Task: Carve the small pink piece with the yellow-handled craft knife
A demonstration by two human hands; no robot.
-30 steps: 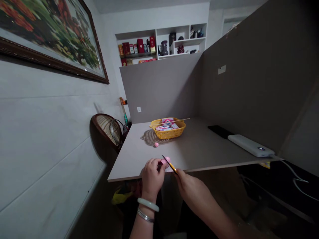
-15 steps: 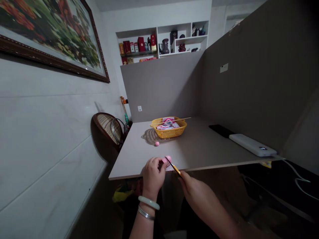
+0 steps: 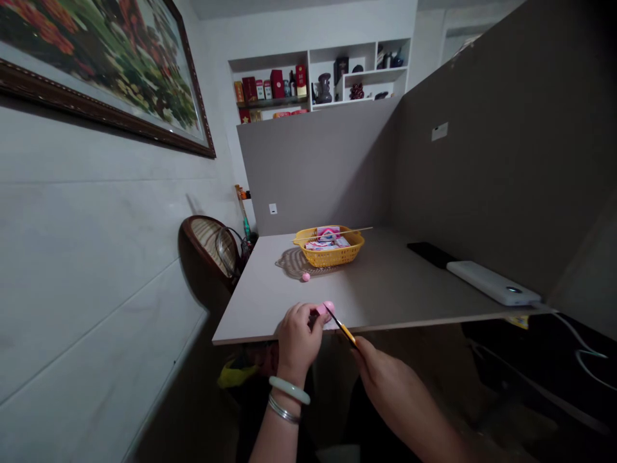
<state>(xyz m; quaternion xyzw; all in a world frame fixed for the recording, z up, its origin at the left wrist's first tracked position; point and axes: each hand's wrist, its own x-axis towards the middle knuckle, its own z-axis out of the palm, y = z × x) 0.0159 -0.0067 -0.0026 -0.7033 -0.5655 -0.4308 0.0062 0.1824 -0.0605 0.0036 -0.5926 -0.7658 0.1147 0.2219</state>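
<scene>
Pink lump (image 3: 328, 308), in left hand (image 3: 299, 341), yellow knife (image 3: 344, 332) beside it, in right hand (image 3: 385, 386)

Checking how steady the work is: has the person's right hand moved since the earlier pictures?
Yes, slightly. Measured against the table's front edge, the right hand has shifted rightward along that edge.

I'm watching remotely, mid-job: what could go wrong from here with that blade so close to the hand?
The yellow-handled craft knife in the right hand has its blade right at the pink piece held in the left hand, so a slip could nick the left fingers. Both hands work at the front edge of the table, so a dropped piece might fall off.
</scene>
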